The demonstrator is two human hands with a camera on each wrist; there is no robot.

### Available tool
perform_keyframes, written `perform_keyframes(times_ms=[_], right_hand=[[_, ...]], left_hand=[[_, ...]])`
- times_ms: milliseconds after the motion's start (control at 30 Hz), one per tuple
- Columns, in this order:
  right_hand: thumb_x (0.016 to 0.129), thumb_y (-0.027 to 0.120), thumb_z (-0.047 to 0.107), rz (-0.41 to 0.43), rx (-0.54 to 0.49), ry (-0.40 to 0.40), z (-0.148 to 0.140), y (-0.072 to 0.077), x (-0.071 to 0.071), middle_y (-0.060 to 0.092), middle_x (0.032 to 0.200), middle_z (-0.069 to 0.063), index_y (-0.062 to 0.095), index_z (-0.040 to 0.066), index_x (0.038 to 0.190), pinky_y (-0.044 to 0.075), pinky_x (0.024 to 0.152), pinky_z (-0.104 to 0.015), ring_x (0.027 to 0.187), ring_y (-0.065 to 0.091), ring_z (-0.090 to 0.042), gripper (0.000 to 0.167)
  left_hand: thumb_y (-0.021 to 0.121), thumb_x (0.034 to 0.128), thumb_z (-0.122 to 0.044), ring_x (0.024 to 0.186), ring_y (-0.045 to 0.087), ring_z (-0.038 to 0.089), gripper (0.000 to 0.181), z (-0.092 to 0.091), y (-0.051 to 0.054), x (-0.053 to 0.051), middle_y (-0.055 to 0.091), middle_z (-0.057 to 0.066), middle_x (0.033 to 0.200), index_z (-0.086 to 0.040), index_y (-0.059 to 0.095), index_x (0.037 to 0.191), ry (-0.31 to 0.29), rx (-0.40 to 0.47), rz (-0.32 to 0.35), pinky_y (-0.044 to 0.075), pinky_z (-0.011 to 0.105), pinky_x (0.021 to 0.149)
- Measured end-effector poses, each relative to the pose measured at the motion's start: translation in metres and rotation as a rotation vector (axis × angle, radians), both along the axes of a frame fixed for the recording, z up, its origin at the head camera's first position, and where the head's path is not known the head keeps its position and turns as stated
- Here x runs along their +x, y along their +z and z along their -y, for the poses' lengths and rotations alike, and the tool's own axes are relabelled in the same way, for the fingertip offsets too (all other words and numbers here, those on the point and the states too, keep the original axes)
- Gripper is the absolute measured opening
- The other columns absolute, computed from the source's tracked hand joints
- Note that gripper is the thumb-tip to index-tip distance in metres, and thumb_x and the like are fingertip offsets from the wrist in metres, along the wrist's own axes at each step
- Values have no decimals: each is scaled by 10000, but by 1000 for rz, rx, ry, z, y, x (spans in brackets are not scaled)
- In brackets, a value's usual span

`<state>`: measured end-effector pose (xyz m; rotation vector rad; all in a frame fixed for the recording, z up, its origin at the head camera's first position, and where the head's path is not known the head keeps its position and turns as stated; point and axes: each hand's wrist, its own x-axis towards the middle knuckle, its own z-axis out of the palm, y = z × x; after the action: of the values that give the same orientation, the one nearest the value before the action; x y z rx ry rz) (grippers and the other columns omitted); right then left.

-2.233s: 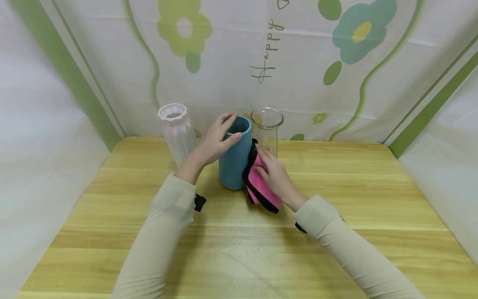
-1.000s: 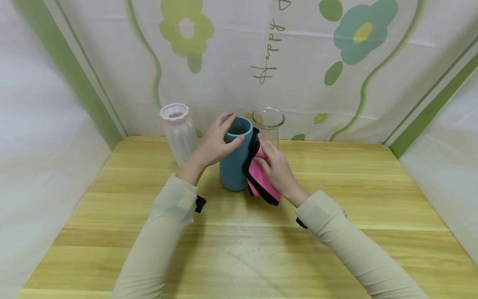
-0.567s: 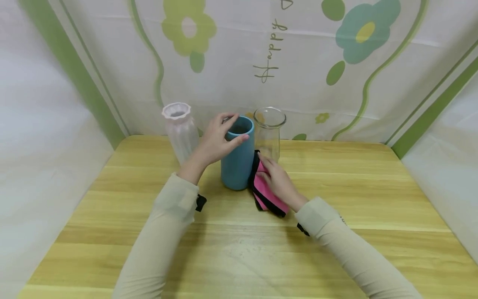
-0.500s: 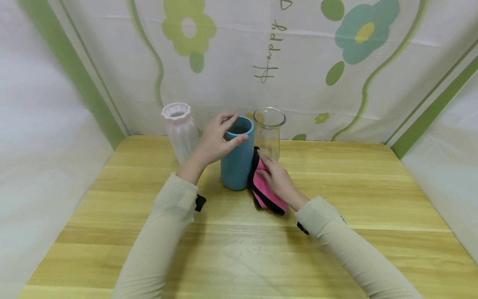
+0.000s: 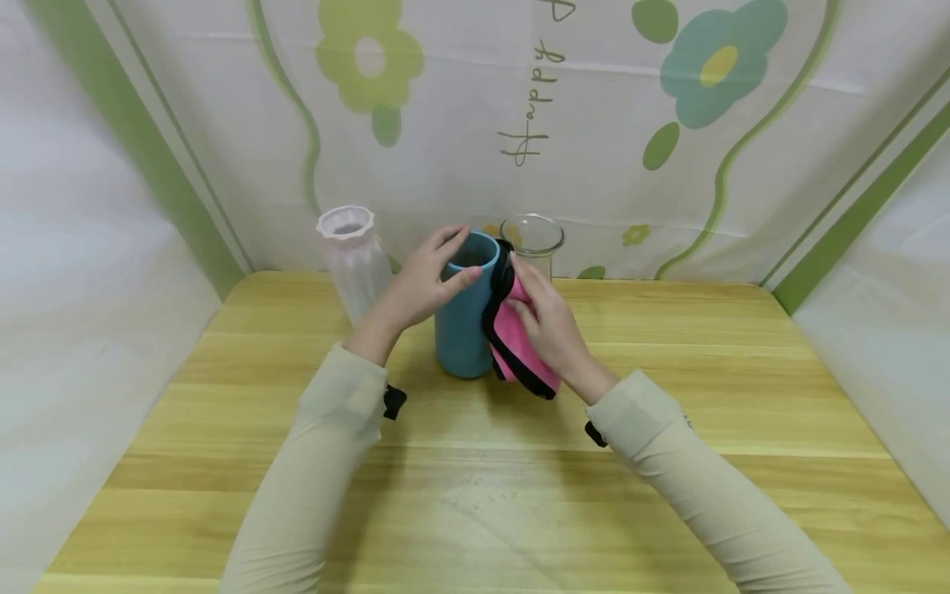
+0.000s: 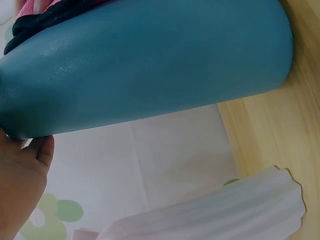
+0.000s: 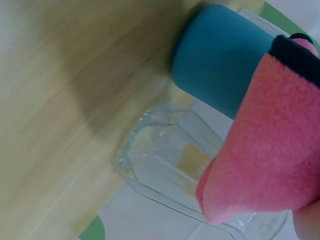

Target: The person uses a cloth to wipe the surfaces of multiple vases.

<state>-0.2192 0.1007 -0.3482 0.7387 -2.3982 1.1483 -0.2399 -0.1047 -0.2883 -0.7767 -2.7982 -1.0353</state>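
Observation:
A blue cylindrical vase [image 5: 462,330] stands upright on the table, its open top facing up. My left hand [image 5: 417,285] grips it near the rim from the left, thumb at the front and fingers at the back; in the left wrist view the left hand [image 6: 22,175] touches the vase [image 6: 150,65] near its top. My right hand [image 5: 551,326] pinches a pink cloth with black edging [image 5: 517,342] against the vase's right side, high up by the rim. The cloth [image 7: 270,145] covers much of the right wrist view and hides most of the right hand.
A pale ribbed vase [image 5: 356,272] stands to the left, behind my left wrist. A clear glass vase [image 5: 545,262] is behind my right hand, partly covered. The wooden table [image 5: 475,511] ends at a flower-print curtain [image 5: 594,165] behind them.
My right hand and the cloth have moved up along the vase's right side from lower down, after having gone down from a higher place. My left hand keeps its hold on the rim.

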Motion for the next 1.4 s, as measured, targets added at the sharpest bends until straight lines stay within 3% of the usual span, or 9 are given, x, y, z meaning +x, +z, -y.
perform_keyframes(times_ms=[100, 233, 400, 533, 667, 833, 1000, 1167, 1400], right_hand=[[935, 573, 62, 17, 21, 1, 0, -7, 1, 479, 1397, -186, 325, 61, 1490, 417, 1062, -476, 1263, 500, -329, 608], [937, 578, 81, 85, 74, -6, -2, -24, 1, 475, 1392, -197, 322, 51, 1489, 406, 1072, -477, 1287, 482, -344, 609], [938, 589, 123, 214, 216, -10, -7, -47, 3, 463, 1401, -241, 362, 9, 1462, 399, 1071, -489, 1299, 470, -384, 582], [933, 598, 135, 249, 261, -34, -10, -55, 5, 492, 1367, -250, 374, 17, 1458, 429, 1035, -498, 1251, 513, -392, 583], [941, 584, 126, 197, 194, -46, -9, -49, 5, 467, 1423, -205, 371, 51, 1468, 397, 1072, -493, 1312, 467, -366, 574], [940, 576, 97, 98, 74, -36, -4, -25, 5, 493, 1407, -175, 361, 79, 1478, 401, 1075, -480, 1306, 478, -331, 580], [928, 580, 71, 24, -23, -27, 1, -6, 5, 484, 1405, -174, 372, 67, 1470, 411, 1072, -462, 1294, 486, -320, 581], [929, 586, 92, 13, -42, -15, 5, -5, 5, 439, 1427, -211, 364, 45, 1469, 394, 1082, -483, 1317, 455, -348, 586], [962, 556, 165, 100, 11, -35, 9, -16, 5, 327, 1508, -210, 240, 117, 1526, 363, 1093, -528, 1356, 399, -384, 648]], left_hand=[[493, 978, -364, 1461, 217, 326, 678, -1, 0, 0, 214, 135, 1583, -59, 223, 1520, 2, -15, 2, 246, 529, 1164], [482, 963, -407, 1463, 222, 321, 696, -2, -1, 0, 214, 108, 1590, -84, 225, 1524, 25, -21, 8, 250, 543, 1157], [501, 932, -487, 1465, 218, 317, 744, -4, -3, -1, 204, 60, 1599, -137, 230, 1530, 74, -28, 16, 243, 553, 1155], [523, 921, -524, 1445, 241, 338, 759, -8, -4, -1, 182, 82, 1592, -168, 240, 1528, 105, -30, 20, 280, 545, 1138], [534, 932, -501, 1405, 283, 340, 737, -8, -4, -1, 249, 147, 1538, -148, 262, 1520, 110, -45, -5, 308, 516, 1123], [541, 943, -460, 1398, 308, 353, 717, -6, -2, 0, 304, 168, 1523, -93, 288, 1505, 104, -66, -48, 313, 506, 1127], [520, 949, -470, 1424, 296, 338, 727, -3, 1, 0, 269, 151, 1560, -85, 266, 1511, 87, -66, -17, 344, 506, 1115], [477, 965, -464, 1459, 231, 322, 712, -1, 1, 0, 193, 113, 1596, -110, 216, 1526, 55, -54, 22, 299, 517, 1141], [464, 967, -446, 1472, 192, 315, 706, -2, 0, 0, 169, 108, 1602, -119, 194, 1532, 51, -28, 32, 279, 530, 1148]])
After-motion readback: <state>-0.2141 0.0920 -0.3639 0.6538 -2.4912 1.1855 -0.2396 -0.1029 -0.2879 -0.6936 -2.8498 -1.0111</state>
